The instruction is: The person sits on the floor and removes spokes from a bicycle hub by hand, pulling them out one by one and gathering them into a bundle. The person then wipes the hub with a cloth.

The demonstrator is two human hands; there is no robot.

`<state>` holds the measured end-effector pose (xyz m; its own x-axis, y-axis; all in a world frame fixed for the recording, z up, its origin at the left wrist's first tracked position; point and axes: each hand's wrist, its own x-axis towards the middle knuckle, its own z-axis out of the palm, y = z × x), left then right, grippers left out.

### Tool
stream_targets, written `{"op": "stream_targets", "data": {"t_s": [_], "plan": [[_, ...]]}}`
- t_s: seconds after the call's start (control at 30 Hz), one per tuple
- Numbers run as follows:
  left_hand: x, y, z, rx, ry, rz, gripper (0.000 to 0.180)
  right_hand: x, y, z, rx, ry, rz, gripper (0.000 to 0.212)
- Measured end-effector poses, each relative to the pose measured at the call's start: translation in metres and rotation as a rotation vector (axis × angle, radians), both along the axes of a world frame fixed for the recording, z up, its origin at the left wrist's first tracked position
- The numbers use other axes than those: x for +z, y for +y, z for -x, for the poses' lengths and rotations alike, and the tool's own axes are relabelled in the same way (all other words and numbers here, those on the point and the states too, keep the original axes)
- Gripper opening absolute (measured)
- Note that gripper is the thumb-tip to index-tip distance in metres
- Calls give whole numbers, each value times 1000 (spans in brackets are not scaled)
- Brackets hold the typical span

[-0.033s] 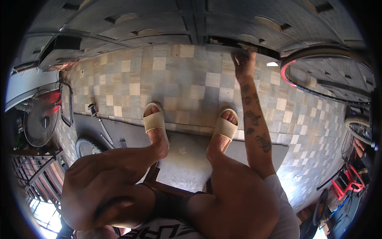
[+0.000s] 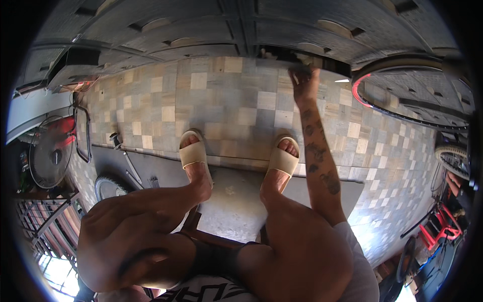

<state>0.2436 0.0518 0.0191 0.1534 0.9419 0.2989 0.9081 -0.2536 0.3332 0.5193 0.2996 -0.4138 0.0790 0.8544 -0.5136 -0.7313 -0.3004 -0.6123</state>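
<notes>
My right hand (image 2: 306, 86) reaches forward to a low, partly pulled-out drawer (image 2: 329, 75) in the dark cabinet. Its fingers are bent at the drawer's front edge, around a dark spot that looks like the grip slot; the fingertips are partly lost in shadow. Behind that edge, a narrow gap shows dark and pale contents (image 2: 269, 53), too dim to name. My left hand cannot be made out; only my bent left leg (image 2: 146, 211) fills the lower left, blurred near the knee.
Dark drawer fronts (image 2: 201, 25) span the far side. A bicycle rim (image 2: 358, 93) leans at the right. On the left lie a small wheel (image 2: 108, 187) and a long metal tool (image 2: 132, 166), near a fan (image 2: 50, 153). A red stool (image 2: 443, 224) stands at the lower right.
The view has shifted slightly. More of the contents shows in the drawer gap, and my right hand stays at the drawer's front.
</notes>
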Motion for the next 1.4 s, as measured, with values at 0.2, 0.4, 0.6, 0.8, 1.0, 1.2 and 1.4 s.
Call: {"op": "stream_targets", "data": {"t_s": [0.2, 0.4, 0.6, 0.8, 1.0, 1.2, 1.4], "plan": [[-10, -1, -2, 105, 33, -79, 15, 10, -80, -2, -39, -26, 47, 52], [-25, 3, -48, 620, 270, -277, 21, 19, -159, -22, 33, -10, 58, 52], [27, 58, 5, -174, -160, 454, 45, 31, -210, -46, 125, -154, 371, 54], [54, 11, 49, -97, -73, 743, 40, 88, -118, -64, 841, -1140, -383, 57], [88, -8, 58, 80, -251, 912, 37, 73, -46, -25, 1051, -1806, -739, 53], [54, -53, 91, 76, -329, 702, 37, 79, -73, -16, 1222, -2013, -656, 49], [35, -87, 121, 58, -450, 551, 34, 130, -111, -1, 1121, -1993, -686, 46]]}}
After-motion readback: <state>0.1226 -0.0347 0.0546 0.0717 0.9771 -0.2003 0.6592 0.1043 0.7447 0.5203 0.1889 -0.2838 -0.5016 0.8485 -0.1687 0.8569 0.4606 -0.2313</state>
